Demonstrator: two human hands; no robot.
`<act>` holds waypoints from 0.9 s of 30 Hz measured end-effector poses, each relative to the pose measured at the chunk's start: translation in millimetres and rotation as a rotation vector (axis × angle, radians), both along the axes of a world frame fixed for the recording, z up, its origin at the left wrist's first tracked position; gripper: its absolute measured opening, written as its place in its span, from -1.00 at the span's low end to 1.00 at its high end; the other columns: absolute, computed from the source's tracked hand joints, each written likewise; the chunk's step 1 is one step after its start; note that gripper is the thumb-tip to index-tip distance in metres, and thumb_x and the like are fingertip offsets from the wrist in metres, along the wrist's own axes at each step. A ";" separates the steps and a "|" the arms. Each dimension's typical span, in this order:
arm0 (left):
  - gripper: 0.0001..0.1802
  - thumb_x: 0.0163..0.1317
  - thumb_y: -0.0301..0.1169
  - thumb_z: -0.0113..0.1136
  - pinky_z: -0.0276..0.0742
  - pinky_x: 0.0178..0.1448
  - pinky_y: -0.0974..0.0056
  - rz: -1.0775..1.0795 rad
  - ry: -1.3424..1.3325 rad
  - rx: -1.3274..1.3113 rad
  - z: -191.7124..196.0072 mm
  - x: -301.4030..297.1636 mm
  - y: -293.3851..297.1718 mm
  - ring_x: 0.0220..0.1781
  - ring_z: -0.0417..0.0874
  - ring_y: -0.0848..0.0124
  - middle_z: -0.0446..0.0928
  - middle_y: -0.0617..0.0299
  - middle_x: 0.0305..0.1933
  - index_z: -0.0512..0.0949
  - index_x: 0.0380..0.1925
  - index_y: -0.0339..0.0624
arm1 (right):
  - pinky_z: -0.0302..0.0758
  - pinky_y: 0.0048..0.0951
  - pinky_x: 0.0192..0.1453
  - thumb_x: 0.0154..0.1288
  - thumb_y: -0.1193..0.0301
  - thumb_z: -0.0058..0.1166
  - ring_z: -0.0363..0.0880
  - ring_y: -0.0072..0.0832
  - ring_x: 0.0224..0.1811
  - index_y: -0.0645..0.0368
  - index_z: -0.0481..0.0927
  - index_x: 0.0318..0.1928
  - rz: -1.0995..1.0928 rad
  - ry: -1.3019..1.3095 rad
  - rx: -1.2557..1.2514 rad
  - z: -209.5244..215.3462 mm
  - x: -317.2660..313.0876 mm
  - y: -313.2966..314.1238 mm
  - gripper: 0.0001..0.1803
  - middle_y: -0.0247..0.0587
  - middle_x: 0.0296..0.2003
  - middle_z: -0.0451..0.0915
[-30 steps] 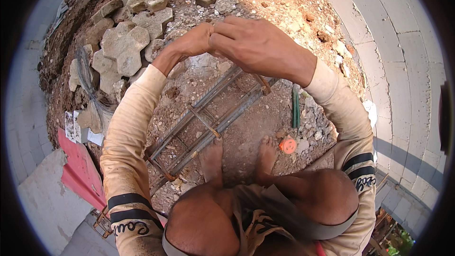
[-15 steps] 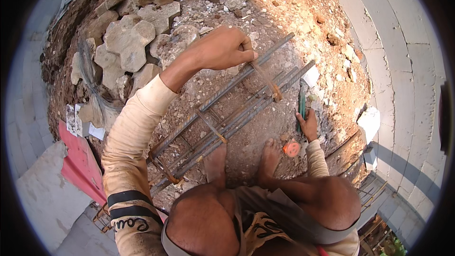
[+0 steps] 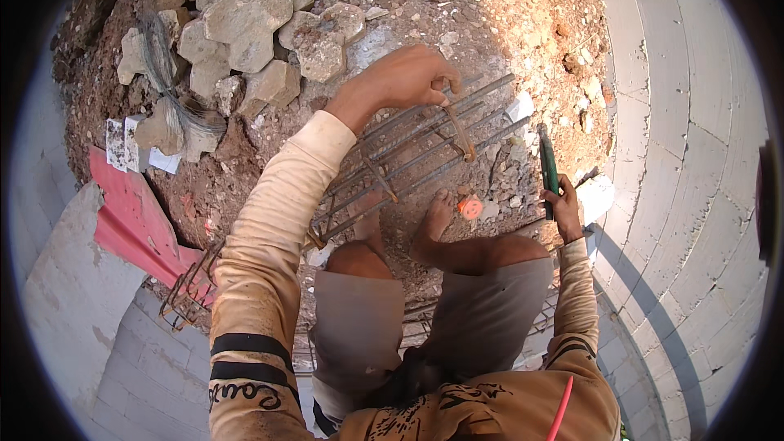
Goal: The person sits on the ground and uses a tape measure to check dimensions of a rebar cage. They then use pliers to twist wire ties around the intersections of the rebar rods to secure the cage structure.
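My left hand (image 3: 416, 77) is closed on the far end of a rebar cage (image 3: 425, 147), at a rusty square stirrup near the bar tips. The cage is made of several long ribbed bars tied with stirrups, and it slants across the ground from upper right to lower left. Its lower end is partly hidden behind my left arm. On the right, my right hand (image 3: 565, 206) grips green-handled pincers (image 3: 548, 171), their dark head pointing away from me. The pincers are apart from the cage.
Stacked concrete pavers (image 3: 245, 28) and a coil of wire (image 3: 175, 106) lie at the far left. An orange round object (image 3: 470, 207) rests near my bare foot. A pale block wall (image 3: 678, 139) curves along the right. Red sheet metal (image 3: 139, 220) lies at left.
I have risen from a deep squat. My right hand has moved right, lifting the pincers off the ground. My left hand still grips the cage, which now appears shifted.
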State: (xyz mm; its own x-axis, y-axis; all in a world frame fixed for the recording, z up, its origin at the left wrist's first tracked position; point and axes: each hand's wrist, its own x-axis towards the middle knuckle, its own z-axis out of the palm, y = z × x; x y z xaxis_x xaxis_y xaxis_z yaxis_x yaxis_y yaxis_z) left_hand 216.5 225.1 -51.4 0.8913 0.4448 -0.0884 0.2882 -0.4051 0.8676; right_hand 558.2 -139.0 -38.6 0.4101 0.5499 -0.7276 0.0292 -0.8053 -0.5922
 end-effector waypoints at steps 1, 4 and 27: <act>-0.82 0.20 -0.37 0.45 0.62 -0.14 0.09 0.116 -0.036 -0.013 2.6 -6.5 -7.4 -0.31 0.76 0.19 0.75 0.13 -0.36 0.74 -0.20 -0.10 | 0.57 -0.51 -0.24 0.30 0.59 0.23 0.56 -0.61 -0.28 0.13 0.50 -0.04 0.091 -0.041 -0.015 46.7 3.9 21.3 -0.74 -0.41 -0.28 0.54; -0.76 0.22 -0.29 0.45 0.64 -0.14 0.11 0.699 0.074 -0.356 24.8 -14.5 -46.7 -0.25 0.80 0.17 0.79 0.11 -0.29 0.75 -0.16 -0.14 | 0.45 -0.44 -0.13 0.24 0.61 0.27 0.47 -0.59 -0.26 0.08 0.48 -0.11 0.495 -0.167 -0.080 170.7 3.9 100.9 -0.70 -0.43 -0.36 0.48; -0.62 0.31 -0.26 0.37 0.64 0.14 0.11 1.869 0.159 -1.064 52.1 99.6 -157.6 0.00 0.79 0.13 0.75 0.04 -0.04 0.60 0.03 -0.23 | 0.02 0.34 0.72 0.14 0.54 0.22 0.22 0.07 0.57 -0.25 0.63 0.00 2.709 -0.399 0.723 125.6 -118.8 472.4 -0.56 -0.08 0.14 0.47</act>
